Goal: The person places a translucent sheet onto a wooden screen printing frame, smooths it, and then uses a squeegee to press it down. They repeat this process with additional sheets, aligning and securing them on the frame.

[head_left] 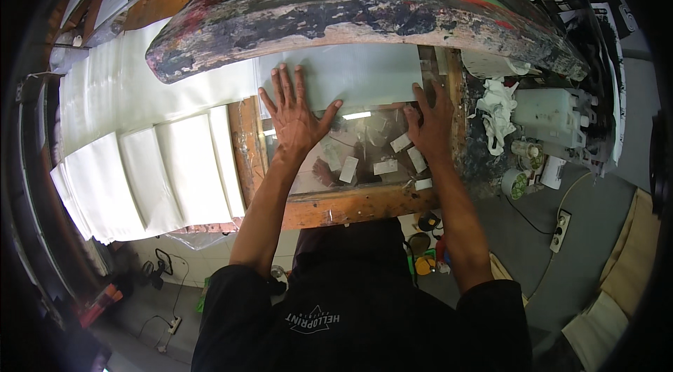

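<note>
A pale translucent sheet (364, 74) lies on the glass-topped work table (315, 179), its far part hidden under a raised screen-printing frame (364, 18). My left hand (294, 116) rests flat on the sheet's near left part, fingers spread and thumb out. At the sheet's right edge is my right hand (431, 120), its fingers apart and slightly bent, the tips by the sheet's corner. I cannot tell whether they touch it. Several small whitish rectangular pieces (385, 167) are scattered on the glass nearer to me.
Stacks of white sheets (179, 169) fan out on the left. To the right are crumpled white cloth (496, 113), a whitish plastic jerrycan (550, 116) and a tape roll (515, 183). The paint-crusted frame overhangs the work area. A power strip (559, 230) lies on the right floor.
</note>
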Available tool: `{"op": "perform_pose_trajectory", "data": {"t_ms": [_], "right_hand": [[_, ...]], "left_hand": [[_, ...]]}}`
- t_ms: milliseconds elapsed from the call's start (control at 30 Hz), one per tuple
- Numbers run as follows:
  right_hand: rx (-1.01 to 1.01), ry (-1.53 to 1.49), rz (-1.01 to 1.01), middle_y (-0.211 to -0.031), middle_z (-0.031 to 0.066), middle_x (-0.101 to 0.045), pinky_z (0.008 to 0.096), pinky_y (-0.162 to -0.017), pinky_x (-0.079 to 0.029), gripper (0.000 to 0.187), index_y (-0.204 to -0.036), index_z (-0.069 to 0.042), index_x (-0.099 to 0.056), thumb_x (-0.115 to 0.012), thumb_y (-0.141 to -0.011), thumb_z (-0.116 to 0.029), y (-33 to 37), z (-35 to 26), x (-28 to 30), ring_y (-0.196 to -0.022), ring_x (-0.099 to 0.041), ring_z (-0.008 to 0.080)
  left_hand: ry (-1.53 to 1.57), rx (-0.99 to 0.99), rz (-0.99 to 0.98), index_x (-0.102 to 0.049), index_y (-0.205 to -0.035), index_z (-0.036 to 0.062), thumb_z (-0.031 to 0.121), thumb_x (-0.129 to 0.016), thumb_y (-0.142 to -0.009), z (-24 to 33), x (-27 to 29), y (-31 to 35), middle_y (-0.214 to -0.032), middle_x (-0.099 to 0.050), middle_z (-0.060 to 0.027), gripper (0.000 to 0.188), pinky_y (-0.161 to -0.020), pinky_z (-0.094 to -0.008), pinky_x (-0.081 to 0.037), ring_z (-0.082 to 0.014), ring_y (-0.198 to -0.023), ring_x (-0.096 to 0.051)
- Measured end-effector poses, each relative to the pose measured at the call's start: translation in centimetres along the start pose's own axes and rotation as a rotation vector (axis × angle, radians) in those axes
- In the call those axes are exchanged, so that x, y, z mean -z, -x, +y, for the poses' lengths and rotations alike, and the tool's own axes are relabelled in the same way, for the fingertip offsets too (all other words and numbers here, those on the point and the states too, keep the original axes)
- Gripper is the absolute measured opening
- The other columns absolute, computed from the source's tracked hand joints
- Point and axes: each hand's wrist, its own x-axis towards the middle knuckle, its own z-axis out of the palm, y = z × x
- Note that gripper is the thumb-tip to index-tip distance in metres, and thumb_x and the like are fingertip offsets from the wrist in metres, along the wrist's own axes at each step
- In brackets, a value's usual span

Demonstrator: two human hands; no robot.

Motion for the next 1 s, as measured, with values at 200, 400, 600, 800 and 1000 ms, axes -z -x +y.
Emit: {"op": "perform_pose_trajectory", "data": {"t_ms": [200, 400, 600, 800, 1000], "right_hand": [[0.000, 0.003, 0.011, -0.149, 0.0261, -0.044, 0.0593, -0.109, -0.036, 0.050, -0.145, -0.016, -0.057, -0.065, -0.097, -0.028, 0.0, 0.3, -0.5, -0.134, -0.045, 0.0469], [-0.022, 0.007, -0.005, -0.150, 0.0247, -0.044, 0.0589, -0.108, -0.038, 0.053, -0.145, -0.015, -0.056, -0.067, -0.093, -0.022, 0.2, 0.4, -0.8, -0.134, -0.046, 0.0465], [-0.033, -0.025, 0.006, -0.147, 0.0246, -0.047, 0.0580, -0.109, -0.039, 0.048, -0.140, -0.013, -0.061, -0.067, -0.093, -0.020, 0.4, 0.7, -0.4, -0.132, -0.048, 0.0463], [-0.032, -0.041, 0.042, -0.146, 0.0233, -0.050, 0.0557, -0.109, -0.038, 0.040, -0.141, -0.013, -0.062, -0.060, -0.103, -0.023, 0.2, 0.5, -0.5, -0.132, -0.049, 0.0438], [-0.023, -0.050, 0.069, -0.146, 0.0231, -0.049, 0.0550, -0.109, -0.038, 0.042, -0.140, -0.013, -0.061, -0.063, -0.099, -0.022, 0.6, 0.8, -0.7, -0.132, -0.048, 0.0433]], "left_hand": [[-0.035, 0.034, -0.008, -0.023, -0.164, 0.0096, 0.070, -0.062, -0.090, -1.0, 0.6, 1.2, -0.168, -0.018, -0.0263, 0.103, -0.123, -0.0681, -0.002, -0.0403, -0.159, -0.009], [-0.013, 0.048, -0.024, -0.023, -0.164, 0.0080, 0.071, -0.057, -0.092, -2.0, 0.5, 2.0, -0.169, -0.017, -0.0235, 0.101, -0.124, -0.0668, 0.002, -0.0390, -0.159, -0.006], [-0.048, 0.067, -0.062, -0.023, -0.164, 0.0066, 0.073, -0.051, -0.094, -1.3, 0.8, 1.8, -0.171, -0.016, -0.0206, 0.100, -0.124, -0.0665, 0.005, -0.0371, -0.160, -0.002], [-0.153, 0.054, -0.021, -0.024, -0.164, 0.0118, 0.076, -0.049, -0.092, -1.6, 0.2, 1.9, -0.171, -0.014, -0.0189, 0.099, -0.125, -0.0652, 0.006, -0.0355, -0.160, -0.002], [-0.099, 0.044, 0.012, -0.027, -0.163, 0.0101, 0.071, -0.051, -0.093, -1.6, 0.3, 1.7, -0.170, -0.015, -0.0214, 0.096, -0.125, -0.0651, 0.005, -0.0365, -0.160, -0.003]]}}
